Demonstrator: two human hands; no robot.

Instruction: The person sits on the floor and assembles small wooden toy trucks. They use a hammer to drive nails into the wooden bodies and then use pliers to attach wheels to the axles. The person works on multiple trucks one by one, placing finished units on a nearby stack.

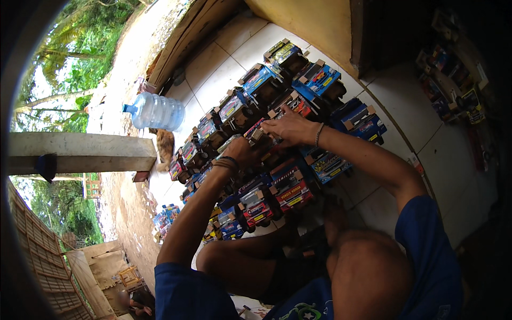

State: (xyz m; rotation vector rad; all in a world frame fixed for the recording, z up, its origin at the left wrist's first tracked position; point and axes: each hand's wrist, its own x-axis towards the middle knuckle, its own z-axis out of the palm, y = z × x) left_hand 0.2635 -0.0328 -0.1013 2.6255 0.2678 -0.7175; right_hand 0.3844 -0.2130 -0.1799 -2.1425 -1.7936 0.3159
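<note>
Several rows of wooden toy trucks with bright printed panels stand packed together on a white tiled floor. Both my hands reach into the middle rows, close to each other. My left hand (241, 152), with dark bands at the wrist, has its fingers curled at a toy truck (260, 137); the fingertips are partly hidden. On the other side of that truck, my right hand (290, 128) grips its edge with bent fingers, the thumb side up. Nearer me are a red toy truck (293, 196) and a dark blue toy truck (362, 124); farther off is a light blue toy truck (317, 80).
A large clear blue water jug (157, 112) lies on its side at the left, beside an orange-brown cat (165, 145). A pale pillar (85, 152) stands farther left. More toy trucks (453, 80) sit in shadow at right. Another person (140, 305) sits at lower left.
</note>
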